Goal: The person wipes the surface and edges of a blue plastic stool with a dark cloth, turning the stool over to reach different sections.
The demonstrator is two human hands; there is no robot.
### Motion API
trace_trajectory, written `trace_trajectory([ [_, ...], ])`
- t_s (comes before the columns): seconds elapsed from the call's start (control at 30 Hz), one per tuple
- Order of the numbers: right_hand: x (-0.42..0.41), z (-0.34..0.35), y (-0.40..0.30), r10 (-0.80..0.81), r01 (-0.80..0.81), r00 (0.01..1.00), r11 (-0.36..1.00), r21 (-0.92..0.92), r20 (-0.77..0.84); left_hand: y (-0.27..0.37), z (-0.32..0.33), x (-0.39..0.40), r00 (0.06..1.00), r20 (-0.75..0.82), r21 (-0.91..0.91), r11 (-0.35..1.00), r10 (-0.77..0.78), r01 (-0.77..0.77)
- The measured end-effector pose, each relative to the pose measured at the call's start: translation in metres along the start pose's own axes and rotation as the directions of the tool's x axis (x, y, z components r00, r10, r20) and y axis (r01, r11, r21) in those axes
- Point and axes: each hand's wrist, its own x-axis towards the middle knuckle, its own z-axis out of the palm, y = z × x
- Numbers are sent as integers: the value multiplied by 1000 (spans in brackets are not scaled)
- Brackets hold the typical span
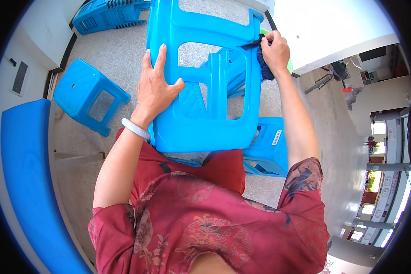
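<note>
Before me is a blue plastic stool (202, 135), tipped with its open-framed side facing up. My left hand (157, 84) grips the stool's left edge, fingers spread along the leg and thumb on the side panel. A pale bangle (135, 128) circles that wrist. In my right hand (275, 51) is a bunched dark navy cloth (265, 65), pinched between thumb and fingers. One end of the cloth touches the stool's right-hand leg. Part of a light-green round object (290, 66) shows behind this hand; the rest is hidden.
Another blue stool (77, 87) stands at the left, and one more (269, 147) is right of my knees. Nested blue stools (109, 15) lie against the far wall. A blue padded panel (27, 171) curves along the left. A bicycle wheel (319, 83) shows at right.
</note>
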Motion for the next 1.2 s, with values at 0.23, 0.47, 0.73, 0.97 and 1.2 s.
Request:
trace_trajectory([
  [0.23, -7, 4, -10, -143, 149, 986, 986, -71, 88, -1, 0, 0, 1000, -26, 18, 1000, 0, 0],
  [0.47, 3, 9, 8, 60, -68, 970, 997, 28, 234, 1, -1, 2, 1000, 10, -52, 999, -12, 12],
  [0.73, 21, 8, 3, 202, -204, 922, 978, -29, 330, -4, -1, 2, 998, -17, -5, 998, 67, -67],
  [0.97, 9, 13, 5, -20, 45, 982, 990, -130, 188, -5, 0, 3, 998, -34, 6, 999, 54, -54],
  [1.2, 4, 6, 1, -152, 164, 970, 985, -46, 192, -5, 1, 2, 1000, -18, -8, 1000, 21, -21],
])
